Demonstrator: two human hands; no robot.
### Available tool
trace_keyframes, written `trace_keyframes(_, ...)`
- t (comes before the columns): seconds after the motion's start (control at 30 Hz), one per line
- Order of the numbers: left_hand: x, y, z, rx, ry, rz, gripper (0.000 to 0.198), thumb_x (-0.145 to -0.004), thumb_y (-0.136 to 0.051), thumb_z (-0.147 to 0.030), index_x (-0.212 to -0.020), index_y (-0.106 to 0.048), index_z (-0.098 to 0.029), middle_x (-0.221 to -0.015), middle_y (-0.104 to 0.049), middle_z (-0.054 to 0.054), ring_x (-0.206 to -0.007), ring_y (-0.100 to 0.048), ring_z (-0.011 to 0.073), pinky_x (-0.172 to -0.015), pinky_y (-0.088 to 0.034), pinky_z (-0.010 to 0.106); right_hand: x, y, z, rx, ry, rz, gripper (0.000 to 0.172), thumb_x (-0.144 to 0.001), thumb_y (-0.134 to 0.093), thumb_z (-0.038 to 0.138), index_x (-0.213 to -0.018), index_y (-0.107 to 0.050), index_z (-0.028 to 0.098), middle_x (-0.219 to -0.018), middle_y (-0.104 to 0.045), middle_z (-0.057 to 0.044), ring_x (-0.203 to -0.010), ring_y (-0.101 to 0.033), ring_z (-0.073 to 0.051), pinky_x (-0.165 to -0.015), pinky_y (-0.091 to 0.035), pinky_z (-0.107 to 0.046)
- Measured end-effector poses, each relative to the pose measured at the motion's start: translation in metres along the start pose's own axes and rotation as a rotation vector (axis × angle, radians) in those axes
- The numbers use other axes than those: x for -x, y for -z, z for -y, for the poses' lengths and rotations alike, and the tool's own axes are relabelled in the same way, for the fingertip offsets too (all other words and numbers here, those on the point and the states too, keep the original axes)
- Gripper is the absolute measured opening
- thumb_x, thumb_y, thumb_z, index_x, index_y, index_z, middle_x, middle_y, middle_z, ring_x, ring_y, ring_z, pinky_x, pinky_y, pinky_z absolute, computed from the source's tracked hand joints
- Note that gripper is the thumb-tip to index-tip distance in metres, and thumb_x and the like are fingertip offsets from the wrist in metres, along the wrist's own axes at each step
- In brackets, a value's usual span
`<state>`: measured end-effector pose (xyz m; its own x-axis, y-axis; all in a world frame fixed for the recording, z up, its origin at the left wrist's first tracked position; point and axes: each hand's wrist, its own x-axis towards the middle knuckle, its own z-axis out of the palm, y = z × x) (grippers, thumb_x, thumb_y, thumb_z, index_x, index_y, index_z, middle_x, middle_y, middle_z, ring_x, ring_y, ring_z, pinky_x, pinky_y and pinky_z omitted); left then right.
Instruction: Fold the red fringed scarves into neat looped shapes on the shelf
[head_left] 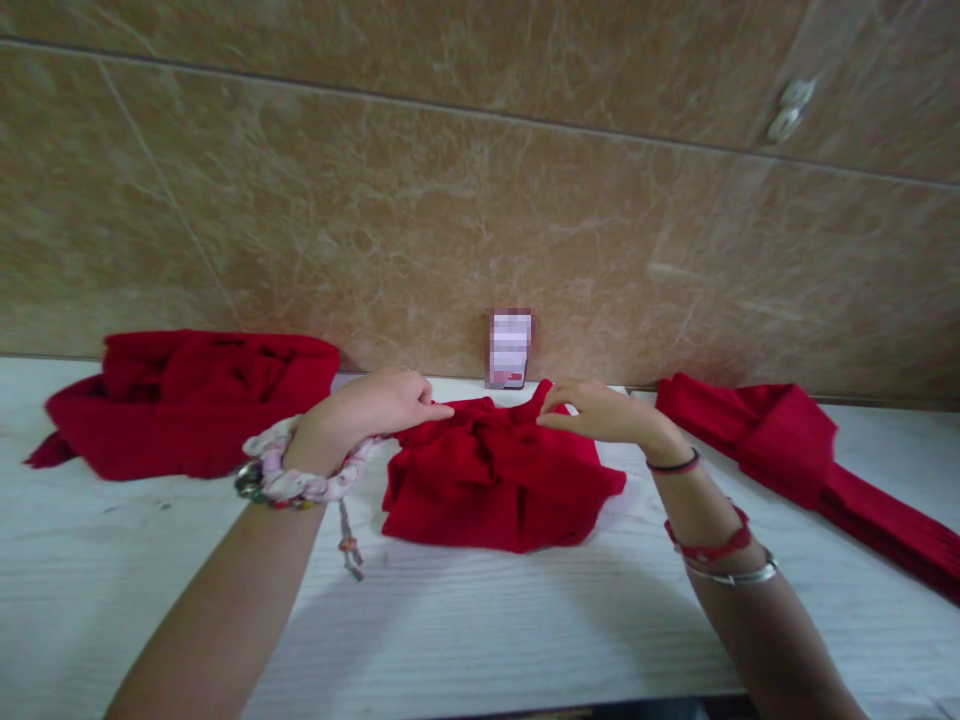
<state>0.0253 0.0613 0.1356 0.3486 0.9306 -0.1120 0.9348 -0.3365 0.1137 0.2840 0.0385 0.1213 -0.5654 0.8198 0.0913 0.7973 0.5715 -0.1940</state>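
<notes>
A crumpled piece of red cloth (499,480) lies on the white wood-grain table in front of me. My left hand (394,400) is closed at its upper left edge, thumb pointing right and fingers curled against the fabric. At the upper right edge, my right hand (589,408) pinches a raised corner of the same cloth between thumb and fingers. The middle of the cloth is bunched in folds, while its lower part lies flatter toward me.
A red bundle (202,405) sits on the table (465,640) at the left. A long folded red cloth (787,440) stretches along the right. A phone (510,348) leans on the tiled wall (420,220) behind. A socket (791,108) is higher up.
</notes>
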Motion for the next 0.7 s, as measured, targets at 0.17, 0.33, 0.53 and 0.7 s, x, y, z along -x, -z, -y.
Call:
trace_keyframes(0.17, -0.014, -0.019, -0.017, -0.095, -0.033, 0.022, 0.036, -0.071, -0.054, -0.051, -0.065, -0.065, -0.018, -0.062, -0.063, 0.004, -0.055, -0.053, 0.0155, -0.050, -0.031, 0.024, -0.014, -0.024, 0.022, 0.031, -0.010, -0.075, 0.032, -0.086, -0.053, 0.043, -0.078, -0.070, 0.017, -0.094, -0.066, -0.008, -0.087, -0.058, -0.017, -0.077, -0.041, -0.027)
trace_keyframes(0.33, -0.024, -0.034, -0.026, -0.109, -0.097, -0.002, 0.017, -0.073, -0.054, -0.031, -0.073, -0.069, -0.022, -0.073, -0.068, 0.003, -0.064, -0.057, 0.0152, -0.056, -0.034, 0.023, -0.023, -0.047, 0.031, 0.108, -0.072, -0.084, 0.027, -0.086, -0.054, 0.035, -0.076, -0.068, 0.014, -0.095, -0.062, -0.009, -0.086, -0.056, -0.018, -0.078, -0.041, -0.029)
trace_keyframes(0.53, -0.020, -0.021, -0.025, -0.091, -0.074, -0.151, 0.032, -0.084, -0.043, -0.033, -0.070, -0.069, -0.019, -0.072, -0.069, 0.007, -0.063, -0.059, 0.0165, -0.055, -0.034, 0.025, -0.021, -0.036, 0.026, 0.045, -0.106, -0.287, 0.022, -0.086, -0.053, 0.024, -0.070, -0.065, 0.014, -0.087, -0.060, -0.007, -0.077, -0.055, -0.014, -0.073, -0.041, -0.025)
trace_keyframes(0.7, -0.007, 0.000, -0.015, -0.116, 0.083, -0.403, 0.030, -0.083, -0.042, -0.027, -0.075, -0.070, -0.019, -0.079, -0.069, 0.009, -0.072, -0.061, 0.0212, -0.062, -0.038, 0.028, -0.017, -0.016, 0.014, 0.043, -0.152, -0.464, 0.021, -0.083, -0.052, 0.017, -0.068, -0.066, 0.014, -0.084, -0.061, -0.008, -0.076, -0.056, -0.014, -0.071, -0.041, -0.024)
